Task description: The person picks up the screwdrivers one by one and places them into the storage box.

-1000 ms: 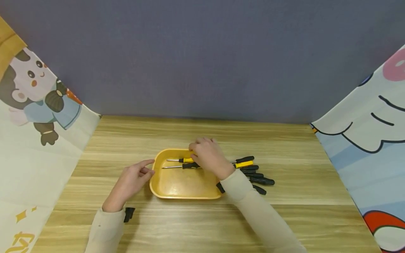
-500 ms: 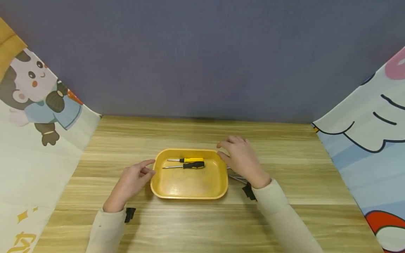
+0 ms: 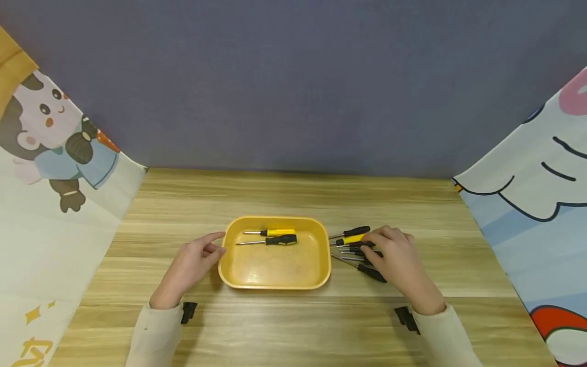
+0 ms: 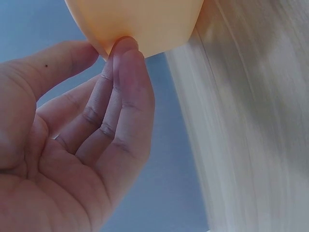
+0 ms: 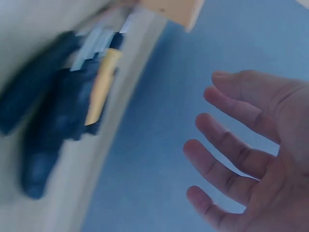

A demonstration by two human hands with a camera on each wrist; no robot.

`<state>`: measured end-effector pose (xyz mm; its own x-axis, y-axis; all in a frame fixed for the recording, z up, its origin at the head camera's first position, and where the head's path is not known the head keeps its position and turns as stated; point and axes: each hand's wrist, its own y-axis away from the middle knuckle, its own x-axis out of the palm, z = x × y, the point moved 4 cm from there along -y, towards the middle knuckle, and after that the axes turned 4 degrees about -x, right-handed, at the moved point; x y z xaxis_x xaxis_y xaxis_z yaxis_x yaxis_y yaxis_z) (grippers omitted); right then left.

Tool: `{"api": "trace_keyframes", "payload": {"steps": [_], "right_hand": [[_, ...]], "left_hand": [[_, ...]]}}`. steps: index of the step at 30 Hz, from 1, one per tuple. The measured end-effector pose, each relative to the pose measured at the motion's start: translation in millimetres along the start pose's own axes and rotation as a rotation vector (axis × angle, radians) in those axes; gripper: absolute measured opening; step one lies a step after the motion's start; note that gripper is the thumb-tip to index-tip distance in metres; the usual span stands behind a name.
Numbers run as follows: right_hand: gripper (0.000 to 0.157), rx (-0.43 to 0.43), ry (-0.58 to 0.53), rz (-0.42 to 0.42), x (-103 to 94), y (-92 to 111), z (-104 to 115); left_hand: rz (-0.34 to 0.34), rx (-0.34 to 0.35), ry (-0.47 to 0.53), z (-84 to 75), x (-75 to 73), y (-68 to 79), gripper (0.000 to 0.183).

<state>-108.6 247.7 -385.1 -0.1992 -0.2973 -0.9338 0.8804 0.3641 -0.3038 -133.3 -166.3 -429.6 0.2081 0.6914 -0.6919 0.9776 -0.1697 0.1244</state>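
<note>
A yellow tray [image 3: 275,289] stands mid-table. Inside it lie a yellow-handled screwdriver [image 3: 281,232] and a black-handled screwdriver [image 3: 281,239], side by side. My left hand [image 3: 192,262] touches the tray's left end from outside; the left wrist view shows its fingertips [image 4: 129,60] against the tray's outer wall. To the right of the tray is a group of screwdrivers, among them a yellow-handled one [image 3: 353,239] and a black-handled one [image 3: 371,273]. My right hand [image 3: 399,257] is over their handles, partly covering them. The right wrist view shows its fingers spread and loosely bent, holding nothing.
The wooden table [image 3: 275,331] meets a grey-blue panel [image 3: 293,92] at the back. Printed cartoon panels border it at left [image 3: 69,229] and right [image 3: 541,244]. Small black devices sit at both wrists.
My right hand has moved right, out from over the tray to the screwdriver group, uncovering the two screwdrivers inside. The left hand has stayed at the tray's end.
</note>
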Motion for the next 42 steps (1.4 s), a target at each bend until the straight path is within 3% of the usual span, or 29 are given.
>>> {"api": "trace_keyframes", "payload": {"steps": [6,13,23,42], "right_hand": [[0.020,-0.016,0.011,-0.049,9.6,25.6,-11.4],[0.022,-0.033,0.010,-0.101,23.7,41.8,-17.7],[0.018,0.113,0.031,0.076,46.8,54.3,-25.3],[0.023,0.191,0.041,0.133,56.6,56.2,-24.8]], "left_hand": [[0.000,-0.009,0.004,0.1,-0.4,-0.1,0.043],[0.000,-0.013,0.005,0.1,-0.4,1.7,0.043],[-0.006,-0.018,0.009,1.2,0.2,1.8,0.043],[-0.003,-0.020,-0.004,-0.2,0.7,1.4,0.043]]}}
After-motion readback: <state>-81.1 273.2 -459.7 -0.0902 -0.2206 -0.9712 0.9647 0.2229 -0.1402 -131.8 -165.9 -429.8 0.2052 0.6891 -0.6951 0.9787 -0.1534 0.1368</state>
